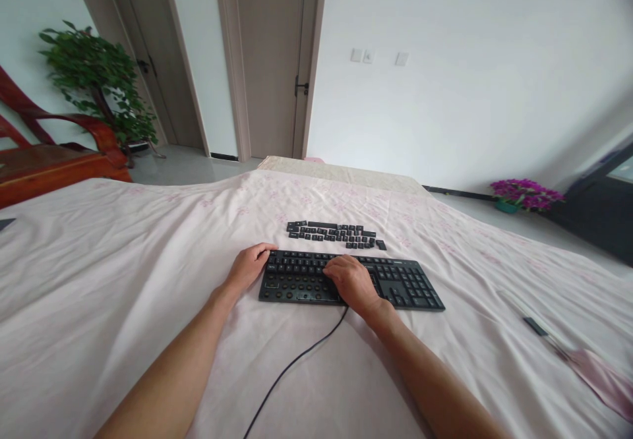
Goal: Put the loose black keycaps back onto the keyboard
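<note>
A black wired keyboard (405, 284) lies on a pale pink cloth (123, 261). Many keys are gone from its left half, leaving bare round sockets. My left hand (248, 265) rests at the keyboard's left end, fingers curled against its top left corner. My right hand (352, 284) lies on the keyboard's middle, fingers bent down onto the keys; whether they pinch anything is hidden. Several loose black keycaps (333, 233) sit in rows just beyond the keyboard.
The keyboard's black cable (291, 365) runs toward me between my arms. A small dark object (535, 326) lies on the cloth at right. A wooden chair (54, 159) and a plant (96, 80) stand at far left, purple flowers (525, 194) at far right.
</note>
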Tool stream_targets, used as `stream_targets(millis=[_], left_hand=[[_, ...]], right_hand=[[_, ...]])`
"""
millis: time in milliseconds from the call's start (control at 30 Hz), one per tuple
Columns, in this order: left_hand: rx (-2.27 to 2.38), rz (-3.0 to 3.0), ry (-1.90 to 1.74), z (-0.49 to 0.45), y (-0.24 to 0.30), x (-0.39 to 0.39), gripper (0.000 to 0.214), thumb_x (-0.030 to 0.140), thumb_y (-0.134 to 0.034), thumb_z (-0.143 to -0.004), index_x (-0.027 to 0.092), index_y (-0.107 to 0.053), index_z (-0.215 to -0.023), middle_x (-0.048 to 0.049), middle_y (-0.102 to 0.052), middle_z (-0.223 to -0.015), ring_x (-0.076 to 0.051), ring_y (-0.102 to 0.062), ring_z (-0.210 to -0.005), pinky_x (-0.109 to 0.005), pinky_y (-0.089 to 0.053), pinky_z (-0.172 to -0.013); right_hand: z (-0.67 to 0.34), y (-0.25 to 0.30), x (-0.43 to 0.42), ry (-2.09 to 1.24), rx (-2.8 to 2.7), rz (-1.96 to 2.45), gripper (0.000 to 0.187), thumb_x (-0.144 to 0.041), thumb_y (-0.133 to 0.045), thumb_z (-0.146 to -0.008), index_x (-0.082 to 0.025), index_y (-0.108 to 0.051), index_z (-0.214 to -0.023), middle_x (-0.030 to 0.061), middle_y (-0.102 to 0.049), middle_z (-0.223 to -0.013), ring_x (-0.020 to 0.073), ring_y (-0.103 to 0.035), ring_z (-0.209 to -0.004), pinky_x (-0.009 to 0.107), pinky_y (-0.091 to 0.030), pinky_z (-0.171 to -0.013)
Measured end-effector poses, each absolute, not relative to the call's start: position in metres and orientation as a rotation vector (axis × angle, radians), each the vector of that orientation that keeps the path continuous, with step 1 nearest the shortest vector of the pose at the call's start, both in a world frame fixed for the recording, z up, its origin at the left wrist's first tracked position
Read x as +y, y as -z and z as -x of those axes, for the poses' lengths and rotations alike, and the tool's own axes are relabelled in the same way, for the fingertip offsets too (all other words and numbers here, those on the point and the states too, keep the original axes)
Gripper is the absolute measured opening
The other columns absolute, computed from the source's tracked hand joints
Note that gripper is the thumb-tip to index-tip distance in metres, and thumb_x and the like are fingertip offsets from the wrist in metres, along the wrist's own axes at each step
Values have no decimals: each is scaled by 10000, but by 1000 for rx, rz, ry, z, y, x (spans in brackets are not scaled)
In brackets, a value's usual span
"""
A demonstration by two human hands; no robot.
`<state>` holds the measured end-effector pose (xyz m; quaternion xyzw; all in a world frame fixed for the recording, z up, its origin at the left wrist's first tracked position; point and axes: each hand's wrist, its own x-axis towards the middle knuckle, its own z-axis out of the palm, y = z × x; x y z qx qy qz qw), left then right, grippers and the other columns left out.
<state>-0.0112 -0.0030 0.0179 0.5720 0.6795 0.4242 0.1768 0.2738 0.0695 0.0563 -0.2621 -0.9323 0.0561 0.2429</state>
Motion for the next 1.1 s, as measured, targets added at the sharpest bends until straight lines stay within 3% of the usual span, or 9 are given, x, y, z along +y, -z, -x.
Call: stream_targets(millis=[500, 800, 933, 1100], left_hand=[[1938, -1631, -1189, 10, -17, -4, 386, 317, -419, -880, 264, -696, -1143, -7, -723, -1116, -203, -647, -1033, -307, -454, -936], [1932, -1624, -1202, 9, -19, -3, 357, 325, -418, -867, 258, -716, -1052, -3, -725, -1109, -207, -646, -1043, -308, -455, -944], [1928, -1619, -1204, 9, -20, -4, 353, 329, -420, -866, 252, -716, -1044, -3, -724, -1112, -205, -646, -1046, -303, -458, -943], [1940, -1613, -1197, 8, -22, -4, 357, 330, -423, -861, 256, -721, -1044, -1, -729, -1099, -206, -652, -1032, -299, -466, -931]], right_hand=[[-280, -54, 63, -61, -2575, 820, 361, -67, -498, -870, -287, -762, -978, 64, -636, -980, 209, -489, -942, 340, -429, -813], [-294, -62, 77, -140, -2521, 853, 422, -36, -474, -853, -316, -761, -986, 36, -659, -955, 182, -525, -891, 315, -433, -801], [-307, -74, 115, -12, -2330, 1115, 309, -141, -514, -886, -289, -752, -1015, 40, -667, -982, 186, -540, -897, 309, -428, -817], [-309, -77, 157, 144, -2426, 1267, 169, -243, -620, -856, -291, -778, -889, 56, -675, -969, 218, -517, -903, 320, -399, -802]])
